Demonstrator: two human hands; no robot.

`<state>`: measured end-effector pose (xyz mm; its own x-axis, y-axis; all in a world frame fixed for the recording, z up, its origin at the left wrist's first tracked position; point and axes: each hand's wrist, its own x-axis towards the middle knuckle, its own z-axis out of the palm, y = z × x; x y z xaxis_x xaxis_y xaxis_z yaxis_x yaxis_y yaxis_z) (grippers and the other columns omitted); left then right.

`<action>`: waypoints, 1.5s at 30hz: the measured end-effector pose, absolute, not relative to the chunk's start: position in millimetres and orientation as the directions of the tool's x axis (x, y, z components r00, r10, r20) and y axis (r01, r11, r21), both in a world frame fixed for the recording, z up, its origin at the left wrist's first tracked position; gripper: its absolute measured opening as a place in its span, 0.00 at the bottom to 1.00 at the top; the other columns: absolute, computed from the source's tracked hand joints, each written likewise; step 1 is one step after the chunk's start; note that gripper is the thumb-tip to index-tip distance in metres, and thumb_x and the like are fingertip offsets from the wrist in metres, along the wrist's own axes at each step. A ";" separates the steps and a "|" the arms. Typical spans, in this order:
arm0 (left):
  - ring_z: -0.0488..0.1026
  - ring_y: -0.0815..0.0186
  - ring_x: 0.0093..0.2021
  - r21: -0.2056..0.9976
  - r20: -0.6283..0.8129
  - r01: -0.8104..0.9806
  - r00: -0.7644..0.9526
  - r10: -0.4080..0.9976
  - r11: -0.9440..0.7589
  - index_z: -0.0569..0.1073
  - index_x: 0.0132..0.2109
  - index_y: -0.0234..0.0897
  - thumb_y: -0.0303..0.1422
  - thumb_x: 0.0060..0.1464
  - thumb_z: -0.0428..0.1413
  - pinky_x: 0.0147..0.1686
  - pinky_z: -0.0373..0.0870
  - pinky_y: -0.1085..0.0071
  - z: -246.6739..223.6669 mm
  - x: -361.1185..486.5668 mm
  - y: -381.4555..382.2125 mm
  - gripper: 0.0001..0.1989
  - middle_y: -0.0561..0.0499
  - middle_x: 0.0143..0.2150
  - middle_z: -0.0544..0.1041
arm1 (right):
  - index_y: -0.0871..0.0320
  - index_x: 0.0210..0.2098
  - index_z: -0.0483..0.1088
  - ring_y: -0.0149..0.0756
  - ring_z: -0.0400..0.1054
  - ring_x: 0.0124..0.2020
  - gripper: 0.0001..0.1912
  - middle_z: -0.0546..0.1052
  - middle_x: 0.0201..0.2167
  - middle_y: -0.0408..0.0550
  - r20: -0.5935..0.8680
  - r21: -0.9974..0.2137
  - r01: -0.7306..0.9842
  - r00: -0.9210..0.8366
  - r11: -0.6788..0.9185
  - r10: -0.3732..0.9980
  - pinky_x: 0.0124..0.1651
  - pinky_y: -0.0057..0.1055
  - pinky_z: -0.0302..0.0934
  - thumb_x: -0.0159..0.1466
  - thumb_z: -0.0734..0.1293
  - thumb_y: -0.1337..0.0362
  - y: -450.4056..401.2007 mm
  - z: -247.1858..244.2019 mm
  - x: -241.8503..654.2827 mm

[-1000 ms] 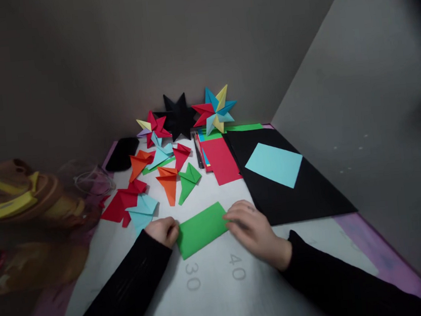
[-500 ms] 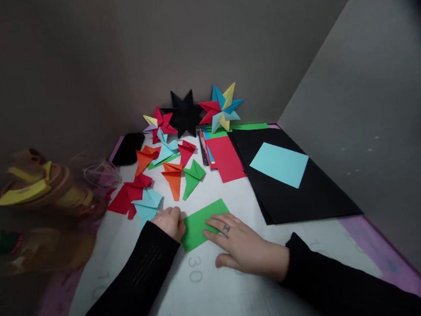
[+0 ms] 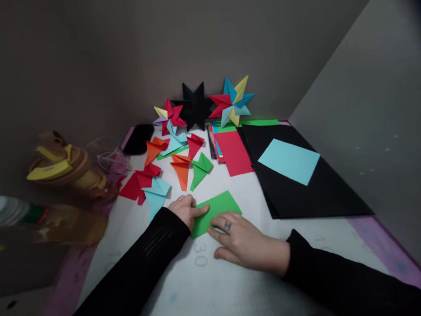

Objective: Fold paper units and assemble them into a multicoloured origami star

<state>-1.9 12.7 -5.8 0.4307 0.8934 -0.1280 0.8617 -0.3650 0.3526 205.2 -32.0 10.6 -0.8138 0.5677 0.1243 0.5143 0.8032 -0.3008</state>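
A green sheet of paper (image 3: pixel 219 204), a rectangle that looks folded, lies slanted on the white table cover. My left hand (image 3: pixel 184 211) is at its left end, fingers curled and thumb stretched over the top, gripping that edge. Against the lower right edge rests my right hand (image 3: pixel 236 237), palm down, its fingers extended and slightly apart. Just beyond my left hand lies a folded light blue paper piece (image 3: pixel 156 192). Folded orange (image 3: pixel 180 168) and green (image 3: pixel 201 170) pieces lie past the sheet, with red folded pieces (image 3: pixel 141 182) to the left.
Paper stars, one black (image 3: pixel 194 107) and one multicoloured (image 3: pixel 233 102), stand at the wall. Black sheets (image 3: pixel 311 195) with a light blue sheet (image 3: pixel 289 160) lie right, beside a red sheet (image 3: pixel 234 153). A bottle (image 3: pixel 68 224), a brown pot-like object (image 3: pixel 66 167) and a phone (image 3: pixel 138 139) are left.
My left thumb has straightened out over the green paper. The right hand stays at the lower edge with little change. The whole view has shifted slightly.
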 end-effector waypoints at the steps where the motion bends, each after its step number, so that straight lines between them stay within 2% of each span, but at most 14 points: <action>1: 0.59 0.64 0.32 0.389 -0.138 0.866 0.392 0.910 -0.314 0.77 0.44 0.43 0.46 0.58 0.44 0.32 0.56 0.69 -6.3 -1.5 13.0 0.21 0.51 0.30 0.62 | 0.62 0.47 0.68 0.46 0.60 0.44 0.22 0.70 0.43 0.56 0.110 -0.291 0.513 -0.821 0.808 0.561 0.46 0.43 0.56 0.61 0.65 0.53 -33.1 11.8 200.2; 3: 0.58 0.66 0.31 0.442 -0.141 0.852 0.374 0.917 -0.280 0.77 0.41 0.41 0.47 0.57 0.45 0.32 0.57 0.70 -6.7 -1.5 13.9 0.21 0.52 0.30 0.61 | 0.63 0.47 0.68 0.46 0.60 0.42 0.23 0.70 0.40 0.56 0.087 -0.272 0.495 -0.841 0.825 0.533 0.43 0.42 0.56 0.61 0.64 0.51 -35.1 13.8 189.0; 7: 0.58 0.66 0.31 0.423 -0.078 0.796 0.509 0.857 -0.434 0.78 0.40 0.45 0.40 0.60 0.43 0.33 0.57 0.70 -5.1 -4.3 16.1 0.18 0.51 0.30 0.61 | 0.62 0.47 0.68 0.43 0.60 0.38 0.24 0.69 0.37 0.53 0.056 -0.258 0.457 -0.872 0.851 0.486 0.38 0.38 0.55 0.62 0.61 0.49 -37.5 16.0 169.9; 10: 0.59 0.65 0.31 0.391 -0.046 0.778 0.550 0.834 -0.491 0.78 0.44 0.48 0.37 0.59 0.43 0.32 0.57 0.69 -3.7 -7.0 16.3 0.18 0.51 0.29 0.61 | 0.61 0.46 0.69 0.42 0.60 0.36 0.21 0.69 0.36 0.52 0.057 -0.269 0.470 -0.864 0.841 0.501 0.37 0.37 0.55 0.62 0.61 0.51 -37.9 14.6 165.7; 13: 0.61 0.65 0.33 0.380 -0.030 0.749 0.597 0.802 -0.543 0.74 0.51 0.49 0.35 0.54 0.49 0.34 0.60 0.69 -4.6 -10.6 15.7 0.17 0.51 0.31 0.63 | 0.58 0.47 0.68 0.41 0.59 0.36 0.19 0.69 0.36 0.52 0.098 -0.299 0.495 -0.834 0.816 0.542 0.39 0.37 0.54 0.63 0.61 0.54 -38.9 10.0 170.1; 16: 0.63 0.63 0.35 0.379 -0.036 0.738 0.614 0.788 -0.558 0.70 0.55 0.48 0.40 0.51 0.53 0.36 0.61 0.67 -7.2 -14.9 16.3 0.22 0.50 0.34 0.64 | 0.57 0.47 0.69 0.41 0.58 0.37 0.16 0.68 0.37 0.52 0.152 -0.326 0.525 -0.791 0.786 0.592 0.41 0.37 0.54 0.63 0.61 0.56 -41.5 5.6 177.3; 20: 0.63 0.62 0.35 0.373 -0.040 0.709 0.657 0.753 -0.599 0.68 0.57 0.48 0.50 0.53 0.49 0.36 0.61 0.66 -9.7 -19.7 18.3 0.26 0.48 0.36 0.64 | 0.57 0.45 0.70 0.41 0.58 0.37 0.13 0.68 0.36 0.53 0.163 -0.308 0.609 -0.723 0.731 0.671 0.39 0.37 0.54 0.63 0.61 0.60 -44.4 7.2 185.9; 23: 0.62 0.61 0.35 0.355 -0.047 0.703 0.672 0.739 -0.617 0.67 0.58 0.47 0.60 0.41 0.52 0.34 0.61 0.66 -10.7 -21.5 18.0 0.39 0.48 0.37 0.63 | 0.57 0.45 0.71 0.42 0.59 0.37 0.13 0.69 0.35 0.53 0.140 -0.255 0.666 -0.692 0.701 0.708 0.38 0.36 0.53 0.63 0.60 0.63 -43.3 12.3 194.8; 26: 0.61 0.60 0.36 0.332 -0.051 0.705 0.677 0.734 -0.627 0.66 0.58 0.46 0.64 0.31 0.55 0.33 0.60 0.66 -12.1 -22.6 16.7 0.47 0.49 0.37 0.62 | 0.57 0.45 0.72 0.41 0.60 0.37 0.13 0.69 0.33 0.53 0.124 -0.212 0.708 -0.665 0.674 0.737 0.38 0.36 0.53 0.63 0.60 0.65 -39.8 14.7 208.4; 35: 0.60 0.60 0.35 0.329 -0.039 0.687 0.696 0.717 -0.648 0.65 0.59 0.46 0.65 0.34 0.50 0.33 0.59 0.65 -16.9 -25.4 17.6 0.47 0.48 0.37 0.62 | 0.61 0.43 0.73 0.40 0.61 0.32 0.13 0.71 0.28 0.52 0.226 -0.047 0.803 -0.571 0.594 0.790 0.34 0.35 0.52 0.62 0.61 0.67 -32.0 5.8 253.2; 39: 0.60 0.60 0.35 0.330 -0.037 0.683 0.699 0.715 -0.651 0.65 0.59 0.46 0.65 0.34 0.52 0.34 0.60 0.65 -18.8 -26.1 18.1 0.47 0.48 0.38 0.62 | 0.65 0.42 0.73 0.41 0.62 0.32 0.13 0.71 0.28 0.54 0.219 0.002 0.822 -0.556 0.569 0.802 0.32 0.35 0.53 0.62 0.60 0.68 -30.9 6.6 261.0; 42: 0.60 0.60 0.36 0.333 -0.023 0.678 0.700 0.713 -0.655 0.65 0.58 0.46 0.65 0.34 0.51 0.34 0.60 0.65 -19.7 -26.2 18.3 0.46 0.48 0.38 0.62 | 0.65 0.41 0.73 0.42 0.63 0.33 0.13 0.72 0.29 0.54 0.199 -0.027 0.824 -0.551 0.567 0.810 0.34 0.36 0.56 0.63 0.59 0.68 -29.4 11.5 260.7; 45: 0.60 0.60 0.35 0.327 -0.024 0.688 0.691 0.722 -0.648 0.66 0.58 0.47 0.66 0.32 0.51 0.33 0.60 0.66 -18.7 -25.7 18.2 0.47 0.48 0.37 0.62 | 0.64 0.40 0.73 0.42 0.65 0.36 0.13 0.73 0.32 0.55 0.258 -0.111 0.820 -0.521 0.561 0.813 0.39 0.38 0.59 0.63 0.59 0.67 -29.4 17.1 257.4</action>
